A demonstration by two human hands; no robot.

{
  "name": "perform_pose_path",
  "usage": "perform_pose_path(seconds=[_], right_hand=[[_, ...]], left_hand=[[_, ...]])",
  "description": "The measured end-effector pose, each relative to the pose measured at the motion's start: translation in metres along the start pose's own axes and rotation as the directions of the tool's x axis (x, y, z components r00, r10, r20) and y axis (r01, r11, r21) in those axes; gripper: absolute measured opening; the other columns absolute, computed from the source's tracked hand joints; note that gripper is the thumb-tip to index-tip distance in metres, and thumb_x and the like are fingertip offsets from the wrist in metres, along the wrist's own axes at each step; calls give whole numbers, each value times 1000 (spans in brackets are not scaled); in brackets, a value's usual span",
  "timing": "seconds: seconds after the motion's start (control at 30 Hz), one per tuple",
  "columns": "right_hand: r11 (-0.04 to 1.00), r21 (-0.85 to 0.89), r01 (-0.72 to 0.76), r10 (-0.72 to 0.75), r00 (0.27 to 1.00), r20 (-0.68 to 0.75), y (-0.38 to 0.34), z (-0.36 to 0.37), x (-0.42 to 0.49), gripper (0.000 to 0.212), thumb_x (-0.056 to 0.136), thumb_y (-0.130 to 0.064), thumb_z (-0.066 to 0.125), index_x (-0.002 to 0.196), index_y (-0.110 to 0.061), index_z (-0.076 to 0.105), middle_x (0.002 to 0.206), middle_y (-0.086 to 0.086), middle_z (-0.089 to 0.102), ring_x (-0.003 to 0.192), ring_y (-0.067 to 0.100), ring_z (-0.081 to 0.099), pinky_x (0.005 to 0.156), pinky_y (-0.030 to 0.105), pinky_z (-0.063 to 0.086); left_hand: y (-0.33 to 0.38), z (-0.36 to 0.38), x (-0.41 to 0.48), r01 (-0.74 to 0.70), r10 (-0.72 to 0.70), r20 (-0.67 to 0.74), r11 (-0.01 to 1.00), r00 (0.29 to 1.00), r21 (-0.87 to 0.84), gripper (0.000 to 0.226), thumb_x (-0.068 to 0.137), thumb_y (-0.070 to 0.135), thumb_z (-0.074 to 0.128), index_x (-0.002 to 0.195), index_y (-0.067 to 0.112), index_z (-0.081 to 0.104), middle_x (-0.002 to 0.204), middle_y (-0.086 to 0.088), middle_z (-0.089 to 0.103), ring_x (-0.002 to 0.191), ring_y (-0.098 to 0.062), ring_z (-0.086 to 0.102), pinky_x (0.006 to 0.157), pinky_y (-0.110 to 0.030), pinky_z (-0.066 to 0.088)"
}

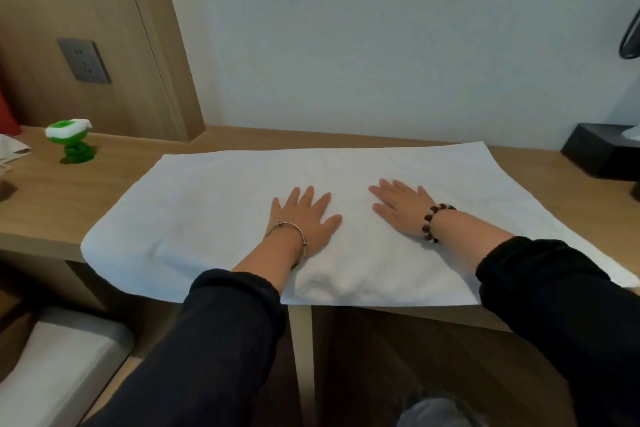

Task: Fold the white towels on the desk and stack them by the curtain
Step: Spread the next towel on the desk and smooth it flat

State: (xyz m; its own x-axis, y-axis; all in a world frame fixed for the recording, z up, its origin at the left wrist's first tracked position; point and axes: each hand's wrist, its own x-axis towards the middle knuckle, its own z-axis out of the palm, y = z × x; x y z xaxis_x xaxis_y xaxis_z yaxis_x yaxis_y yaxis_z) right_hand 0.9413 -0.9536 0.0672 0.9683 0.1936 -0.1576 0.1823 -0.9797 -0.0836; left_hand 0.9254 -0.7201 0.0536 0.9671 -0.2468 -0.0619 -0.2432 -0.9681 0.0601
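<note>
Pressing towel (pixel 214 218) flat: left hand (pixel 306 218), right hand (pixel 401 210), fingers (pixel 381 191) straight.

My left hand (pixel 304 218) and right hand (pixel 401 208) lie side by side on the towel (pixel 207 204), spread on the desk (pixel 52 204); box (pixel 602 156) to its right.

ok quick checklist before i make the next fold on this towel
1. White towel spread across the desk: ok.
2. Left hand and right hand flat on it, fingers straight: ok.
3. Cloth smooth: not ok, a bunched ridge lies along the middle of the near edge.
4. Green toy and black box apart from the towel: ok.
5. Stacking spot by the curtain: cannot tell, no curtain in view.
</note>
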Motion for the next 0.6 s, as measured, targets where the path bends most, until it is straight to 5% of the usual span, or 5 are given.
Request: perform_pose_path(seconds=[0.07,0.23,0.3,0.47,0.6], right_hand=[[985,13,-171,172,984,-47,26,-5,5,56,100,-51,14,152,-32,8,161,-6,-2,147,17,1,115,53,-1],[747,67,-661,662,749,11,60,-18,9,60,98,-51,11,153,-28,2,161,0,-8,147,27,-3,113,60,-2],[788,78,-610,613,790,-8,44,-22,14,63,98,-52,14,153,-25,-1,160,3,-12,147,28,-6,114,60,-1],[991,5,-132,132,991,-36,13,-4,8,59,99,-52,14,152,-29,5,161,-3,-4,147,21,0,114,55,1],[881,52,-471,473,879,-60,54,-8,-9,60,98,-52,11,153,-30,3,161,-2,-5,147,22,-1,116,54,1]], left_hand=[[-1,2,1,-14,14,-7,1000,1000,3,64,91,65,9,150,40,-1,160,7,-8,147,-19,-9,115,-51,-4],[-1,4,2,-31,31,-20,1000,999,2,62,92,62,10,149,41,-1,160,9,-8,147,-17,-9,115,-50,-4],[-1,4,2,-27,27,-21,1000,999,-2,62,92,61,11,150,41,0,160,9,-7,147,-17,-8,115,-50,-3],[-1,4,2,-21,21,-23,1000,1000,-4,61,93,61,11,149,41,-1,160,9,-7,147,-17,-8,115,-49,-3],[0,3,0,-11,11,-24,1000,1000,-4,60,94,59,12,150,40,0,160,10,-7,147,-16,-7,116,-49,-2]])
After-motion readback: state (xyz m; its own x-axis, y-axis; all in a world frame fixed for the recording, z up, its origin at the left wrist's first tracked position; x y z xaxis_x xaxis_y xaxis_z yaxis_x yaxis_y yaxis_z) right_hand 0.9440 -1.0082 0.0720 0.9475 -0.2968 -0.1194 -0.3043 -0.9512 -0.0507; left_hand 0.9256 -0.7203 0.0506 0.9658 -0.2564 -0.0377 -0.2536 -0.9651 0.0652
